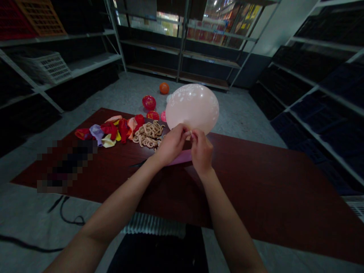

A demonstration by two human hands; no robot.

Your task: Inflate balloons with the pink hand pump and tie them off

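Note:
A pale pink inflated balloon (pixel 193 106) with a faint white print hovers over the far edge of the table. At its neck, my left hand (pixel 174 142) and my right hand (pixel 201 151) pinch close together, fingertips nearly touching. The exact grip on the neck is too small to make out. Beneath my hands lies a pink-purple, long object (pixel 182 157), partly hidden by them. A dark pointed tool (pixel 138 164) pokes out beside my left forearm. Left of my hands sits a pile of beige string or cord pieces (pixel 149 133).
Uninflated balloons (pixel 110 131) in several colours lie on the dark red table (pixel 256 182). On the floor beyond are an orange balloon (pixel 164 88) and red balloons (pixel 149 102). Metal shelves (pixel 182 49) stand around; a black cable (pixel 31 246) runs along the floor at left.

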